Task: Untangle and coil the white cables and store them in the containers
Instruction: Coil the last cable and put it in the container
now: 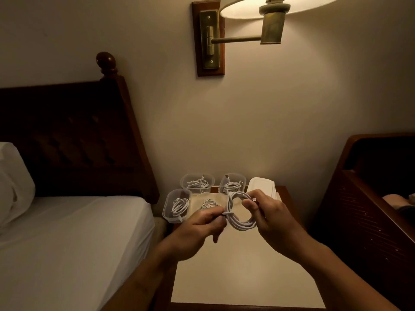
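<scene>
A: Where's the white cable (242, 222)?
B: Coiled, held above the nightstand (242, 277), just in front of the containers (168, 213). The left hand (197, 230) pinches its wrapped tail; the right hand (274, 218) grips the loops.
A: Advice?
B: Keep the loops tight and tuck the tail through.

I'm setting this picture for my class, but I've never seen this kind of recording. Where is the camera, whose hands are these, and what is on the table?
There is no machine here. One camera, worn on a person's head, looks down at their own bare hands. The left hand and right hand together hold a coiled white cable; the left pinches where a turn wraps round it. Below them is a bedside table next to a bed. At the table's far end stand clear tubs with stored cables inside, and a white box.
</scene>
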Motion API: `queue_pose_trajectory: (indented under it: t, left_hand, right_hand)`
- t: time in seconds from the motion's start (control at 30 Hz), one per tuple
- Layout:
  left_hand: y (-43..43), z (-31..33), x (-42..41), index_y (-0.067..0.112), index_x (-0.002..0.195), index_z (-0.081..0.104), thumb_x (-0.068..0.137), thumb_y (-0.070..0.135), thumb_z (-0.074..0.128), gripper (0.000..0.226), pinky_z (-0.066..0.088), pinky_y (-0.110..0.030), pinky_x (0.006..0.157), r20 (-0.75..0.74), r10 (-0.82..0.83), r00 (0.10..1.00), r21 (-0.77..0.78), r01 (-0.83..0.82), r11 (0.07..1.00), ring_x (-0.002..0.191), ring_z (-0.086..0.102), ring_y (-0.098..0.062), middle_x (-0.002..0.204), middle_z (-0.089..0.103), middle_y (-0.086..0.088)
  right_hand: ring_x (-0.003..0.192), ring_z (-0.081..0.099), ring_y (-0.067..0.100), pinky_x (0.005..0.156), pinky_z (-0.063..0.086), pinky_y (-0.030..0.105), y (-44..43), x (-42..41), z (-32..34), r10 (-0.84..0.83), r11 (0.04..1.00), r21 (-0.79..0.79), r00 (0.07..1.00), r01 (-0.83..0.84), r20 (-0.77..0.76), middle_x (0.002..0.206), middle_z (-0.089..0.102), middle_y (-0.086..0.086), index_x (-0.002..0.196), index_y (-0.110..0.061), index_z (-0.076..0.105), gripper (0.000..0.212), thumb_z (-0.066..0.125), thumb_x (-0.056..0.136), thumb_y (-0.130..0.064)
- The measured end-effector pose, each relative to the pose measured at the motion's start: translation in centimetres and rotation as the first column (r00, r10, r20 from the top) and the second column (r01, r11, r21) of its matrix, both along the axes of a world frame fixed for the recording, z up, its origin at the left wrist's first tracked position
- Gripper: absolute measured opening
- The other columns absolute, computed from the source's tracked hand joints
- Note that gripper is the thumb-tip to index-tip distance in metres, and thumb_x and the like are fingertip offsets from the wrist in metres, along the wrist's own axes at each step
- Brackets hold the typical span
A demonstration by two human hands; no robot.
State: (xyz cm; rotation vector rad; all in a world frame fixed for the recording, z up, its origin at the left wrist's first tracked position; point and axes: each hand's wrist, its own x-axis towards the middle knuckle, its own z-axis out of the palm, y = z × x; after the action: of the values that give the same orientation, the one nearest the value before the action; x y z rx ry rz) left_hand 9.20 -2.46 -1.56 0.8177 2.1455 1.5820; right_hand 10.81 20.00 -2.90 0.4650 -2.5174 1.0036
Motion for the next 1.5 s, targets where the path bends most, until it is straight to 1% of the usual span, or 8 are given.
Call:
queue_pose_trajectory:
  t: [0.23, 0.33, 0.43, 0.6, 0.73, 1.0, 1.23, 1.5]
  left_hand:
    - [-0.7, 0.1, -2.0, 0.039, 0.090, 0.070, 0.104, 0.022, 0.058, 0.025, 0.040, -0.024, 0.063, -0.435, 0.097, 0.895, -0.262, -0.229, 0.937, 0.067, 0.054, -0.007, 0.069, 0.062, 0.018]
    - [-0.8, 0.6, -2.0, 0.031, 0.104, 0.075, 0.098, 0.027, 0.060, 0.017, 0.042, -0.023, 0.065, -0.729, 0.070, 0.681, -0.309, -0.419, 0.854, 0.080, 0.061, -0.009, 0.089, 0.074, 0.013]
    - [-0.3, 0.7, -1.8, 0.029, 0.102, 0.073, 0.095, 0.025, 0.062, 0.014, 0.046, -0.023, 0.065, -0.818, 0.071, 0.570, -0.237, -0.447, 0.863, 0.079, 0.060, -0.006, 0.090, 0.074, 0.012]
    - [0.2, -0.7, -1.8, 0.031, 0.105, 0.072, 0.098, 0.025, 0.061, 0.015, 0.028, -0.009, 0.062, -0.742, 0.077, 0.666, -0.267, -0.399, 0.877, 0.066, 0.047, 0.004, 0.076, 0.061, 0.021]
    - [-0.5, -1.1, -1.9, 0.034, 0.106, 0.072, 0.098, 0.034, 0.056, 0.019, 0.030, -0.012, 0.061, -0.722, 0.096, 0.685, -0.275, -0.413, 0.868, 0.065, 0.050, 0.009, 0.070, 0.052, 0.029]
    - [-0.7, -2.7, -1.3, 0.034, 0.104, 0.074, 0.100, 0.035, 0.057, 0.017, 0.041, -0.024, 0.056, -0.583, 0.225, 0.781, -0.226, -0.422, 0.878, 0.067, 0.059, -0.005, 0.065, 0.061, 0.018]
    - [0.9, -4.8, -0.4, 0.031, 0.111, 0.071, 0.106, 0.032, 0.051, 0.021, 0.031, -0.010, 0.055, -0.589, 0.352, 0.727, -0.251, -0.579, 0.776, 0.069, 0.054, 0.000, 0.079, 0.057, 0.019]
    - [-1.0, -8.4, -3.0, 0.032, 0.097, 0.071, 0.106, 0.019, 0.051, 0.025, 0.052, -0.021, 0.066, -0.093, 0.437, 0.895, -0.151, -0.446, 0.882, 0.081, 0.066, -0.011, 0.087, 0.071, 0.006]
  right_hand:
    - [0.087, 0.064, 0.016, 0.079, 0.055, 0.035, 1.3, 0.5, 0.3, 0.124, 0.986, -0.142, 0.958, -0.089, 0.259, 0.093, 0.069, -0.004, 0.137, -0.032, 0.056, 0.040, 0.049, 0.100, -0.044]
    - [0.092, 0.060, -0.001, 0.076, 0.046, 0.016, 1.9, 0.9, 0.0, 0.080, 0.993, -0.106, 0.963, -0.054, 0.256, 0.092, 0.063, -0.024, 0.121, -0.031, 0.064, 0.026, 0.050, 0.101, -0.036]
    - [0.083, 0.057, 0.003, 0.067, 0.044, 0.020, 2.1, 1.1, 0.1, 0.036, 0.993, -0.116, 0.962, -0.004, 0.272, 0.080, 0.061, -0.017, 0.096, -0.024, 0.067, 0.028, 0.047, 0.096, -0.045]
    - [0.084, 0.058, 0.012, 0.081, 0.050, 0.039, 2.6, 0.7, -0.2, 0.094, 0.956, -0.291, 0.903, 0.036, 0.420, 0.086, 0.065, -0.002, 0.094, -0.023, 0.070, 0.022, 0.052, 0.100, -0.033]
    - [0.086, 0.057, 0.013, 0.085, 0.049, 0.034, 2.5, 0.6, -1.1, 0.049, 0.957, -0.277, 0.896, 0.084, 0.441, 0.087, 0.061, -0.006, 0.087, -0.028, 0.066, 0.024, 0.049, 0.103, -0.033]
    - [0.080, 0.065, 0.017, 0.073, 0.056, 0.035, 0.9, 0.7, -1.4, -0.097, 0.914, -0.349, 0.947, 0.207, 0.307, 0.082, 0.073, -0.002, 0.088, -0.021, 0.077, 0.014, 0.065, 0.096, -0.024]
    - [0.061, 0.057, 0.030, 0.060, 0.050, 0.040, -3.1, -1.5, -3.9, -0.302, 0.805, -0.423, 0.901, 0.416, 0.311, 0.066, 0.067, 0.015, 0.074, -0.004, 0.075, 0.030, 0.065, 0.097, -0.021]
    - [0.062, 0.051, 0.015, 0.057, 0.038, 0.028, -6.7, -4.5, -6.3, -0.180, 0.841, -0.381, 0.862, 0.385, 0.474, 0.066, 0.067, 0.009, 0.078, -0.009, 0.076, 0.033, 0.058, 0.101, -0.024]
